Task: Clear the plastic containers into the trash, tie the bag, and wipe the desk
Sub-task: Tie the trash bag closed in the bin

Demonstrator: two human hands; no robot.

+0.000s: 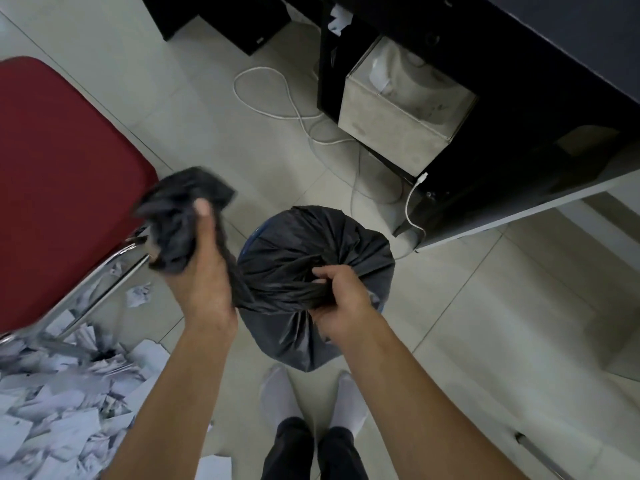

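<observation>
The black plastic trash bag [311,258] stood on the pale tiled floor [485,306], its twisted neck gripped in the curled right hand [346,299] and its loose, blurred top clenched in the raised left hand [204,285], beside a red cushioned chair [69,168] and scattered white paper scraps [52,410].

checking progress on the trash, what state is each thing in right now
trash bag: mouth gathered into a twisted neck, no knot visible
left hand: grips the bag's loose end
right hand: grips the twisted neck
box: open on top
paper scraps: strewn on the floor
</observation>
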